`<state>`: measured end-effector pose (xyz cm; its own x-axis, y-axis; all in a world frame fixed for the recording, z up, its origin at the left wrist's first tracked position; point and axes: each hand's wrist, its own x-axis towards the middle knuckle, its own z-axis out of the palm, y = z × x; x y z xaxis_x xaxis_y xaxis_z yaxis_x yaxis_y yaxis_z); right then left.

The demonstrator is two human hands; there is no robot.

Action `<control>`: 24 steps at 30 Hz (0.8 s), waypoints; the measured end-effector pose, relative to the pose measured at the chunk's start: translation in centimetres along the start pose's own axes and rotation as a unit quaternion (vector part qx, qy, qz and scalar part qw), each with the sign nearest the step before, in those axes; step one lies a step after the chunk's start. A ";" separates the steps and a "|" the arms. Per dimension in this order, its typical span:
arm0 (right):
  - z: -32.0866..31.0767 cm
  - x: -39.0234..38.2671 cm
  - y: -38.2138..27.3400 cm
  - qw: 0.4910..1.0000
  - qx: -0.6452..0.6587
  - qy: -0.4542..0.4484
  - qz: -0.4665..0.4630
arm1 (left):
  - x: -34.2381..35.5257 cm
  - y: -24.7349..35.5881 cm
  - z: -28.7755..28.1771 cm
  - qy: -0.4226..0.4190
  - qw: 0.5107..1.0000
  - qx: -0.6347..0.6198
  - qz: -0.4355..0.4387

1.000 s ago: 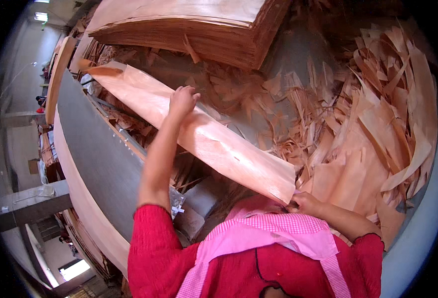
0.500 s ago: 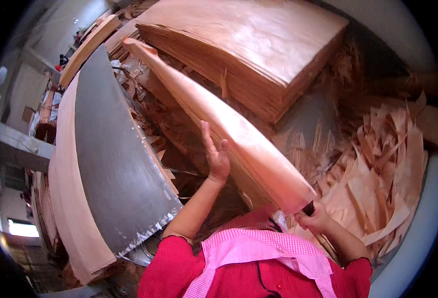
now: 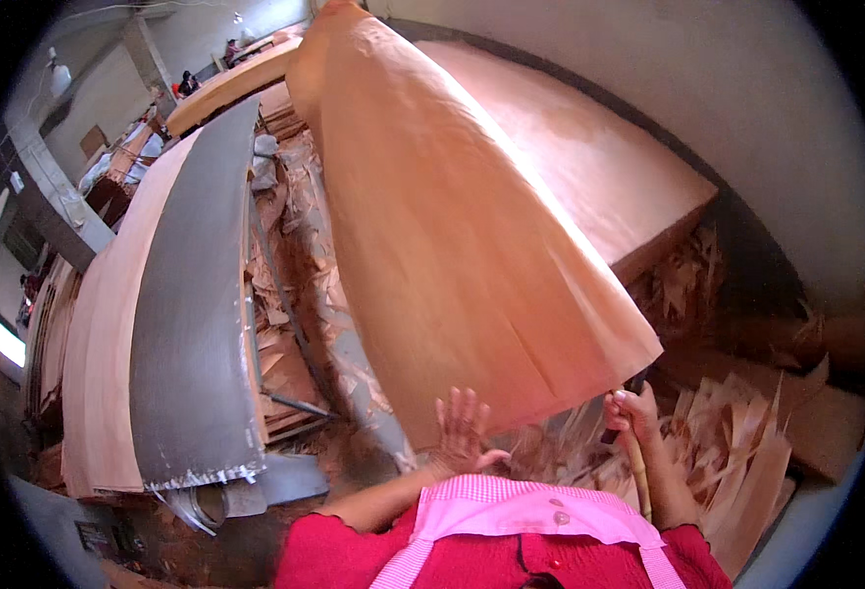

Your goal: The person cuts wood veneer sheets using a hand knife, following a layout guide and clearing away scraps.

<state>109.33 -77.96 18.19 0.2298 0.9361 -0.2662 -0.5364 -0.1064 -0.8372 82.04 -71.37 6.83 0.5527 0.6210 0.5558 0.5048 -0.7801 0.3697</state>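
A large thin sheet of wood veneer (image 3: 452,226) hangs in the air in front of me, spread wide and curved. My left hand (image 3: 462,432) is flat, fingers apart, pressed against the sheet's lower edge from beneath. My right hand (image 3: 630,407) is closed at the sheet's lower right corner, around a dark handle; a thin wooden strip (image 3: 638,471) lies along my right forearm. Behind the sheet lies a thick stack of veneer sheets (image 3: 589,167).
A grey metal machine bed (image 3: 192,324) with a veneer layer (image 3: 99,383) beside it runs along the left. Scraps and strips of veneer (image 3: 746,461) litter the floor at the right and beneath the sheet. People sit far off at the top left (image 3: 189,83).
The sheet has swung from a narrow edge-on view to a broad spread face lifted high. My left hand has dropped from the sheet's middle to its lower edge.
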 end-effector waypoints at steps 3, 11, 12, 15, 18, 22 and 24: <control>-4.2 5.2 -4.3 0.999 0.028 -0.043 -0.001 | 4.3 1.1 8.0 0.010 0.995 0.102 -0.012; -14.8 18.5 -13.2 0.994 0.073 -0.084 0.000 | 17.6 -1.9 18.9 0.078 0.971 0.225 -0.034; -16.2 20.3 -14.5 0.994 0.062 -0.087 -0.003 | 17.7 -3.0 20.8 0.085 0.963 0.250 -0.051; -21.3 25.4 -16.6 0.996 0.045 -0.074 -0.005 | 18.8 -6.5 23.3 0.061 0.957 0.220 -0.179; -26.4 31.0 -20.3 0.997 0.037 -0.061 -0.001 | 25.4 -6.1 21.6 0.087 0.958 0.249 -0.113; -31.3 35.1 -22.8 0.992 0.093 -0.080 0.012 | 34.5 -1.3 19.9 0.045 0.934 0.332 -0.126; -35.2 38.7 -25.2 0.990 0.088 -0.104 0.021 | 38.8 0.2 21.7 0.043 0.936 0.323 -0.135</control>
<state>160.30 -50.87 12.22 0.0412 0.9829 -0.1792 -0.6800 -0.1038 -0.7258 117.93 -45.81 12.34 0.3055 0.7586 0.5755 0.9292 -0.3696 -0.0060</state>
